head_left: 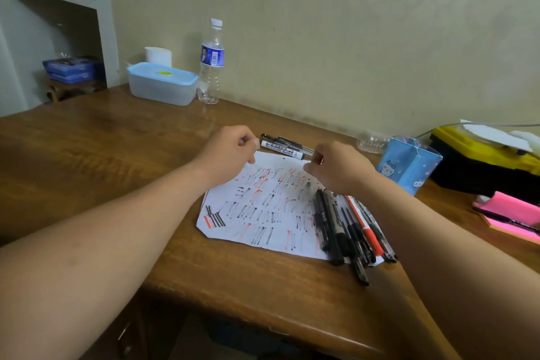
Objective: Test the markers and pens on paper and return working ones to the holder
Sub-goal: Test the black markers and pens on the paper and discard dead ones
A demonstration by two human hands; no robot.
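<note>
A white paper sheet [263, 231] covered in black and red test strokes lies on the wooden desk [117, 155]. A pile of several black pens and one red-and-white marker [347, 228] rests on the sheet's right side. A whiteboard marker and two dark pens [282, 148] lie just beyond its far edge. The blue cartoon-print holder [409, 164] stands to the right. My left hand [230, 152] is curled at the sheet's far left corner, with nothing seen in it. My right hand [336, 169] is curled over the sheet's far right part; a small red bit shows at its fingertips.
A water bottle [211, 64] and a lidded plastic tub [162, 83] stand at the back left by the wall. A crushed clear bottle [371, 142] lies behind the holder. A yellow-black case [482, 161] and pink sticky notes [511, 207] with a pen on them sit far right.
</note>
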